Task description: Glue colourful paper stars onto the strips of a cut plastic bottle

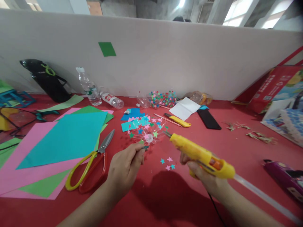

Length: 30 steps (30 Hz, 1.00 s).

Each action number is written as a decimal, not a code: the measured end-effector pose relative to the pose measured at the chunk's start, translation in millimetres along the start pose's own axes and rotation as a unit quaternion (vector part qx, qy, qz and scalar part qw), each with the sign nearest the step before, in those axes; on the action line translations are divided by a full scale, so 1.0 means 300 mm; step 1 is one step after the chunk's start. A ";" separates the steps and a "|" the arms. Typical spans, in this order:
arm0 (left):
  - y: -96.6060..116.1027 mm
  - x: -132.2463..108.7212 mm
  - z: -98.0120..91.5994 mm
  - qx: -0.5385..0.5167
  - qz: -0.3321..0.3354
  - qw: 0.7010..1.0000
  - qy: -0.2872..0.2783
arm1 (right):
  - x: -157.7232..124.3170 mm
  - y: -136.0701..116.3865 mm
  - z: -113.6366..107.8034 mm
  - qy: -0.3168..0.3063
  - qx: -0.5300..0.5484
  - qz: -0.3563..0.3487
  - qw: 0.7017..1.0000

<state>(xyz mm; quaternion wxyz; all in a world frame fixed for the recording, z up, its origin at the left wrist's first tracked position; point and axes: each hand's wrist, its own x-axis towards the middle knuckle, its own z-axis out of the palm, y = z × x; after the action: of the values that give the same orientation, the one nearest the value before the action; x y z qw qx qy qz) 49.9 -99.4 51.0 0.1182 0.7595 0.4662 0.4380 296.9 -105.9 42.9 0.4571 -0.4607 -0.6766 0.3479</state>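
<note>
My right hand [201, 173] grips a yellow hot glue gun [199, 151], its nozzle pointing left and a clear glue stick [262, 192] jutting from the back. In a closed pinch, my left hand [127, 164] holds a small dark-green paper star [146, 147], partly hidden by the fingers. Just beyond it lies a clear plastic bottle piece [149, 138] covered with colourful paper stars. Several loose pink and blue stars [168, 165] lie on the red table [151, 201] between my hands. Scissors [94, 164] with yellow and red handles rest left of my left hand.
Coloured paper sheets [63, 138] cover the left side. Behind are a star-covered bottle piece [163, 99], plastic bottles [90, 88], a black flask [47, 80], a yellow cutter knife [180, 120] and a black phone [209, 119]. A purple case [284, 176] sits at right.
</note>
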 end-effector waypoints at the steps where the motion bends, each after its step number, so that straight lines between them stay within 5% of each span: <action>1: 0.002 0.000 0.003 -0.041 -0.040 0.998 -0.010 | 0.009 0.004 -0.007 0.017 0.054 0.038 0.998; 7: 0.011 0.005 0.014 -0.177 -0.187 0.964 -0.070 | 0.116 0.040 -0.054 0.096 0.196 0.149 0.964; 13: 0.015 -0.004 0.025 -0.213 -0.199 0.946 -0.144 | 0.191 0.138 -0.097 0.063 -0.045 0.245 0.966; 20: 0.043 0.018 0.032 -0.312 -0.277 0.883 -0.216 | 0.202 0.190 -0.086 -0.013 -0.309 0.256 0.916; 26: 0.043 0.031 0.027 -0.379 -0.320 0.827 -0.263 | 0.161 0.034 -0.058 -0.013 -0.415 0.143 0.898; 30: 0.035 0.030 0.030 -0.419 -0.332 0.795 -0.287 | 0.125 -0.105 0.015 -0.089 -0.235 -0.190 0.949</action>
<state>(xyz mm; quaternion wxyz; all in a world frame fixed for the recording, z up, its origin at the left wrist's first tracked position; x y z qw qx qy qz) 64.9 -95.7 56.7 0.6913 0.5256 0.4050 0.2860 277.0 -81.2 80.6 0.3313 -0.3853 -0.8521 0.1250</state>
